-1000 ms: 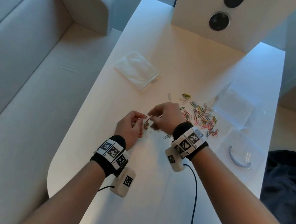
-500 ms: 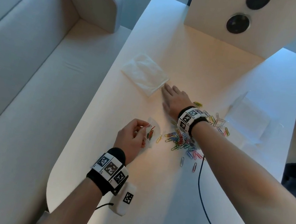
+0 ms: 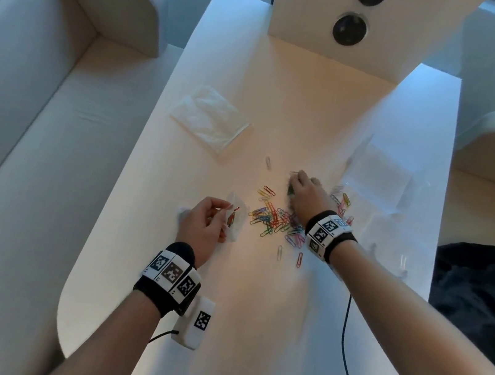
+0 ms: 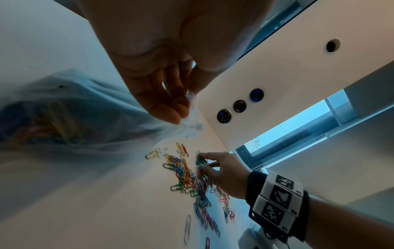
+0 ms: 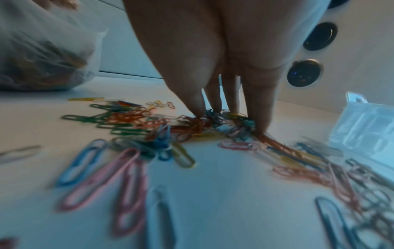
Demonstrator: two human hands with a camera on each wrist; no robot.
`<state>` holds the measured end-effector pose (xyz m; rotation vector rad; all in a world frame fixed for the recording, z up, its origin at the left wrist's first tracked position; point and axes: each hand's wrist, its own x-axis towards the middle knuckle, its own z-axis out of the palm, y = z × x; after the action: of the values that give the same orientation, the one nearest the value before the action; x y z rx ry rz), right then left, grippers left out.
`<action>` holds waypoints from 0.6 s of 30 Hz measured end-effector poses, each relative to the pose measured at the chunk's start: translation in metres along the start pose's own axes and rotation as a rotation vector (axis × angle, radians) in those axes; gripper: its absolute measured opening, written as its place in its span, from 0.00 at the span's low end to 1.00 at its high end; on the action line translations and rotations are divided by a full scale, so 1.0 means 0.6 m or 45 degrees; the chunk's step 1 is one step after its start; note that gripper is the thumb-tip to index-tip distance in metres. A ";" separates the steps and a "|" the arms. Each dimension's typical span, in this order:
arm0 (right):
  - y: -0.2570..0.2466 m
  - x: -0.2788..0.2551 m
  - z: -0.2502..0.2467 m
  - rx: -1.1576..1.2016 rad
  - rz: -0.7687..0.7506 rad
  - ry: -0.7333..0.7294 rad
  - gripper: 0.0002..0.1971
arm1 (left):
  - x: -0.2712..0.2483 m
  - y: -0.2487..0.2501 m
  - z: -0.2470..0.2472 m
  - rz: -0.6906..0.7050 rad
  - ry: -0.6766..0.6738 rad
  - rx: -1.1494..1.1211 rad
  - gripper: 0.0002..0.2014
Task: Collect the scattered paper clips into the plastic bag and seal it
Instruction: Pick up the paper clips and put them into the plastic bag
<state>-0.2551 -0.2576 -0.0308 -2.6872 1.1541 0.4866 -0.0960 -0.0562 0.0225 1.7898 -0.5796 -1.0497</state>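
Note:
Several coloured paper clips [image 3: 270, 218] lie in a loose pile mid-table. My left hand [image 3: 227, 210] pinches the rim of a small clear plastic bag [image 3: 234, 221] just left of the pile. In the left wrist view the bag [image 4: 74, 109] sags below my fingers [image 4: 170, 111] with clips inside it. My right hand [image 3: 293, 188] is on the far part of the pile. Its thumb and fingers are curled round a dark clump of clips [image 4: 201, 160]. In the right wrist view the fingertips [image 5: 215, 106] close on that clump [image 5: 217, 118], and the bag [image 5: 42, 59] is at upper left.
One clip [image 3: 268, 162] lies apart beyond the pile and two more [image 3: 279, 252] lie nearer me. A folded white packet [image 3: 211, 123] lies far left, clear plastic packaging [image 3: 377, 175] far right. A white panel with round sockets [image 3: 349, 28] stands at the back. A dark cloth [image 3: 483, 289] lies off the table's right edge.
My right hand left the bag, stretched flat across the table toward the white packet, then drew back and curled onto the clips. My left hand kept holding the bag.

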 end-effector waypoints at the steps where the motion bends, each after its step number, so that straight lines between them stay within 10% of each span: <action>1: -0.002 -0.009 0.004 0.013 -0.018 0.086 0.23 | -0.004 -0.002 0.003 -0.005 -0.004 0.001 0.06; 7: 0.001 -0.045 -0.002 0.401 0.077 0.281 0.11 | -0.028 -0.006 0.015 -0.001 -0.013 0.084 0.06; 13: -0.005 -0.104 -0.019 2.116 0.734 0.132 0.12 | -0.043 0.006 0.028 -0.008 -0.001 0.129 0.06; 18: -0.083 -0.165 -0.067 2.690 0.419 -0.121 0.12 | -0.054 0.016 0.047 0.011 -0.017 0.109 0.06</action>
<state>-0.2740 -0.1686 0.0442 -0.6356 0.9509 -0.4483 -0.1361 -0.0500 0.0389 1.8542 -0.6489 -1.0455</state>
